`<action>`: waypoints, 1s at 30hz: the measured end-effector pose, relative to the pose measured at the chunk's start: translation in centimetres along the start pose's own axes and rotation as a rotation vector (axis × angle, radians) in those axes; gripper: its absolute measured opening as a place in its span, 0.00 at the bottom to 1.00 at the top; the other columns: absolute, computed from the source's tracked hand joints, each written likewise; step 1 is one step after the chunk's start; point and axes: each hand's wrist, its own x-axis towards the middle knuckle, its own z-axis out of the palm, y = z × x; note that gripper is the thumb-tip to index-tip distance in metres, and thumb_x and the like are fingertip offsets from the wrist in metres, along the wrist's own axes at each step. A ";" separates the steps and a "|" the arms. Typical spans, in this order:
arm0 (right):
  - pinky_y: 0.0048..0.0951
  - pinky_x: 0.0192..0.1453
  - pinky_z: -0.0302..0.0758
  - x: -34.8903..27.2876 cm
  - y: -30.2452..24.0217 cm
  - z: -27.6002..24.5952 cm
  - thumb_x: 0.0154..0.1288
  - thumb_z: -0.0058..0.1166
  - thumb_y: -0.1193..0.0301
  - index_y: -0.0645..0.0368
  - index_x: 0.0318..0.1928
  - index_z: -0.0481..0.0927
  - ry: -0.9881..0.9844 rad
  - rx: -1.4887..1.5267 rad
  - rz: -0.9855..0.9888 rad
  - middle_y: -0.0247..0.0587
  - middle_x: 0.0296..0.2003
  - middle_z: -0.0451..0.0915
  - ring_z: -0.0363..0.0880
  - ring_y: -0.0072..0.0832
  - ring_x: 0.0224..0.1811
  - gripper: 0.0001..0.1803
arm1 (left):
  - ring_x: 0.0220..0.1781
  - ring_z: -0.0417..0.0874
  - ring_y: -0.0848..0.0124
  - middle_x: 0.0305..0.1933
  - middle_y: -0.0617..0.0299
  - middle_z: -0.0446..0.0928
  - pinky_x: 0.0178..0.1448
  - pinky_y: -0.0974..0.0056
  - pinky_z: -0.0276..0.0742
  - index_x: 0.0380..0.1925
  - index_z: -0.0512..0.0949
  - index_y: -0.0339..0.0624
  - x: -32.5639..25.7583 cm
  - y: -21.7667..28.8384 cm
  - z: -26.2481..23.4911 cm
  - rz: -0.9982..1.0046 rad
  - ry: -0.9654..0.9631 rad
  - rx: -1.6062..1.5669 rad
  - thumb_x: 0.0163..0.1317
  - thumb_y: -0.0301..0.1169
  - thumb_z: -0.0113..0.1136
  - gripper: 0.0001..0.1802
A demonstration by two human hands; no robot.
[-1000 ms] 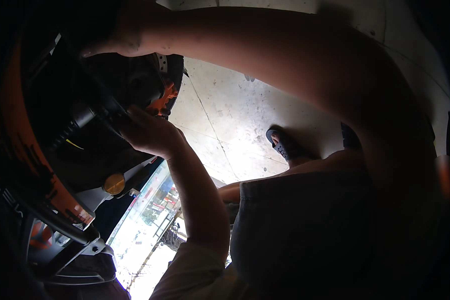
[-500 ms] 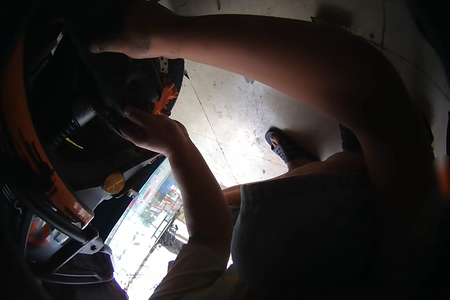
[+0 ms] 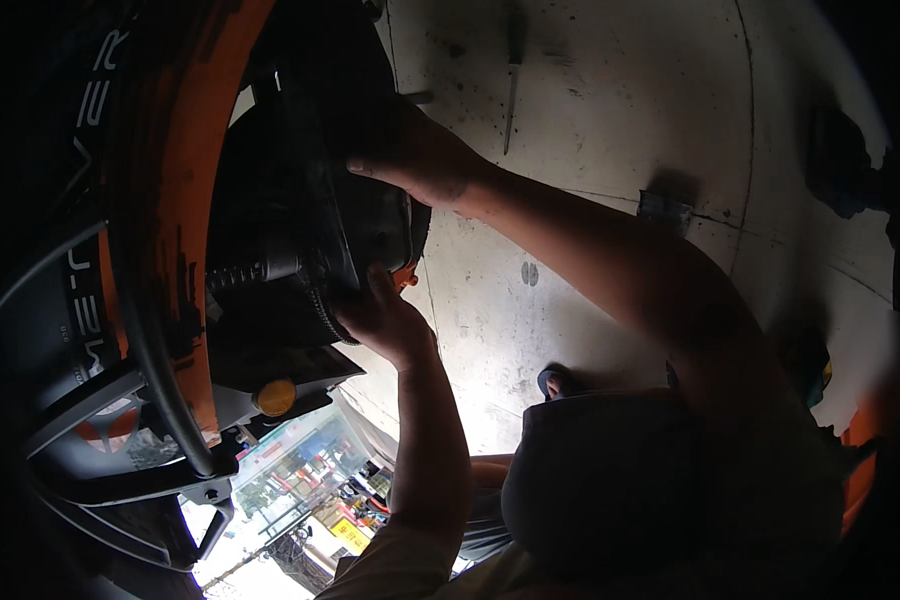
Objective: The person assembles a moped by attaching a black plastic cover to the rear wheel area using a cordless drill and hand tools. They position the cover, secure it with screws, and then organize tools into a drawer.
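Head view, both hands [image 3: 395,245] gripping black motorcycle part [image 3: 355,215]

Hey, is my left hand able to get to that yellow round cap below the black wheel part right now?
Probably yes. The left hand grips the black wheel part's lower edge, and the yellow cap sits just below it with nothing visibly between. It would have to let go first.
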 end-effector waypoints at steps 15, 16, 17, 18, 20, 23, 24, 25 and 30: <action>0.34 0.61 0.72 -0.5 -0.6 1.3 0.59 0.65 0.55 0.71 0.61 0.62 0.160 0.185 0.124 0.52 0.52 0.77 0.74 0.38 0.56 0.40 | 0.54 0.81 0.59 0.54 0.46 0.76 0.57 0.61 0.82 0.57 0.67 0.28 1.1 0.2 -0.3 -0.083 0.017 -0.416 0.59 0.30 0.65 0.29; 0.34 0.62 0.70 -0.6 -0.3 1.1 0.59 0.65 0.57 0.69 0.61 0.63 0.171 0.171 0.143 0.49 0.53 0.76 0.73 0.36 0.57 0.39 | 0.53 0.82 0.59 0.53 0.47 0.76 0.57 0.61 0.83 0.57 0.67 0.29 0.8 0.1 0.1 -0.085 0.030 -0.412 0.60 0.30 0.64 0.28; 0.33 0.63 0.69 -0.3 -0.4 1.1 0.59 0.65 0.58 0.67 0.61 0.64 0.172 0.162 0.154 0.46 0.54 0.76 0.72 0.33 0.57 0.38 | 0.52 0.82 0.60 0.52 0.47 0.77 0.55 0.62 0.83 0.57 0.67 0.29 0.9 0.4 0.0 -0.088 0.023 -0.403 0.60 0.30 0.64 0.28; 0.34 0.63 0.69 -0.8 -1.8 0.7 0.59 0.65 0.58 0.67 0.62 0.62 0.054 0.185 0.153 0.48 0.56 0.74 0.71 0.34 0.58 0.39 | 0.50 0.83 0.61 0.51 0.48 0.77 0.52 0.63 0.84 0.57 0.67 0.29 0.8 0.7 0.0 -0.091 0.017 -0.394 0.60 0.30 0.64 0.28; 0.35 0.63 0.69 -0.6 -0.5 1.1 0.59 0.65 0.58 0.67 0.63 0.61 0.144 0.177 0.169 0.49 0.58 0.72 0.70 0.34 0.60 0.40 | 0.48 0.83 0.64 0.50 0.50 0.78 0.48 0.66 0.83 0.57 0.67 0.30 0.7 0.8 -0.4 -0.127 -0.029 -0.369 0.60 0.30 0.64 0.27; 0.36 0.63 0.69 0.1 -0.5 1.4 0.54 0.69 0.57 0.68 0.62 0.59 0.130 0.206 0.130 0.53 0.58 0.70 0.68 0.36 0.61 0.44 | 0.45 0.83 0.68 0.48 0.53 0.78 0.43 0.70 0.80 0.57 0.67 0.33 0.4 1.0 -1.7 -0.188 -0.141 -0.352 0.62 0.31 0.62 0.26; 0.37 0.64 0.69 -0.1 -1.2 1.7 0.53 0.70 0.56 0.67 0.61 0.59 0.112 0.158 0.083 0.54 0.57 0.70 0.68 0.37 0.61 0.45 | 0.44 0.82 0.69 0.48 0.53 0.78 0.42 0.70 0.78 0.58 0.67 0.34 0.3 1.2 -1.9 -0.184 -0.172 -0.369 0.63 0.32 0.61 0.26; 0.37 0.64 0.69 0.1 -1.7 2.1 0.52 0.71 0.56 0.67 0.60 0.60 0.095 0.109 0.036 0.54 0.56 0.71 0.68 0.37 0.60 0.45 | 0.43 0.82 0.70 0.48 0.54 0.77 0.41 0.71 0.77 0.58 0.67 0.35 0.3 1.1 -2.3 -0.179 -0.204 -0.384 0.64 0.32 0.60 0.25; 0.36 0.63 0.70 0.4 -0.5 2.4 0.47 0.75 0.54 0.70 0.60 0.56 0.241 -0.046 0.040 0.56 0.54 0.71 0.71 0.39 0.57 0.51 | 0.57 0.77 0.62 0.58 0.51 0.73 0.57 0.64 0.75 0.62 0.62 0.35 0.3 0.7 -2.2 -0.243 -0.156 -0.557 0.69 0.39 0.54 0.28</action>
